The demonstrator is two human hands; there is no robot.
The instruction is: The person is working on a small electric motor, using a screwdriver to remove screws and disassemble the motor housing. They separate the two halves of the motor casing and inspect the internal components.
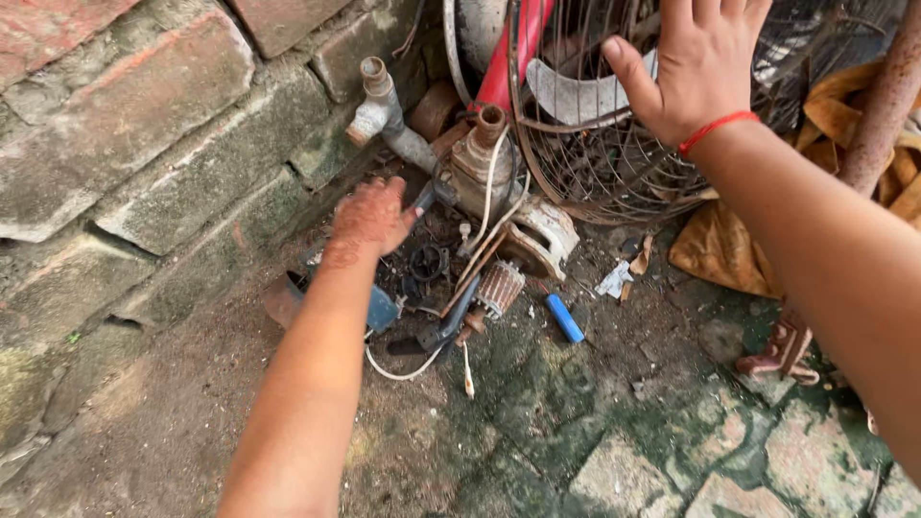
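Against a mossy brick wall (144, 144), on damp paving stones (672, 451), a rusty old water pump (484, 163) lies stripped, its copper-wound rotor (499, 286) pulled out beside a blue cylinder (564, 317). My left hand (369, 219) closes on a dark tool at the pump; my right hand (696, 62) spreads flat against a rusted wire fan guard (595, 163). Reassembly looks undone.

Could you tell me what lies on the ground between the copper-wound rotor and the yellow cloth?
In the head view, between the rotor and the yellow cloth lie a blue cylinder and a small pale scrap on dirt.
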